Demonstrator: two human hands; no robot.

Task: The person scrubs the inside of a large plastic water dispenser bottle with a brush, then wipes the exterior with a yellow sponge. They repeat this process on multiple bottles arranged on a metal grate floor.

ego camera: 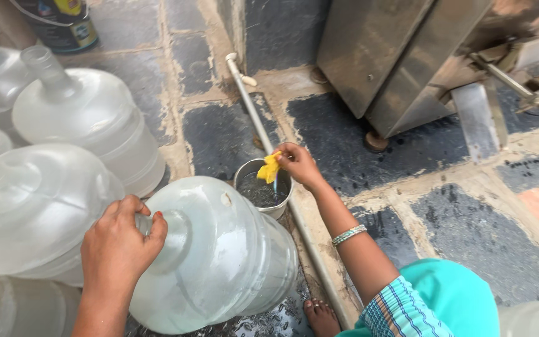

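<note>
Hands were both engaged. The left hand (120, 240) was closed around the neck of the jug (219, 256), fingers wrapped over the mouth end. The jug lay tilted on the wet stone floor (469, 218), its long axis running from the neck at near left toward the base at right, slightly farther off. The neck pointed toward the person, so the left hand was the nearer hand to the jug by direct contact.

The right hand (297, 163) was stretched forward over the can (263, 190), a small round metal vessel holding water, which stood upright just beyond the jug's shoulder, near or touching it. The fingertips of this hand pinched a yellow cloth (270, 168), which hung at the can's far rim, above the water. A bangle (349, 234) sat on that forearm.

The can lay between the jug and a white pipe (251, 106) that ran along the floor from far to near. More empty jugs (82, 118) were crowded at left, touching one another. A steel cabinet (394, 56) stood at far right, well apart from both hands. A bare foot (320, 315) showed at the near edge, just beside the jug's base.
</note>
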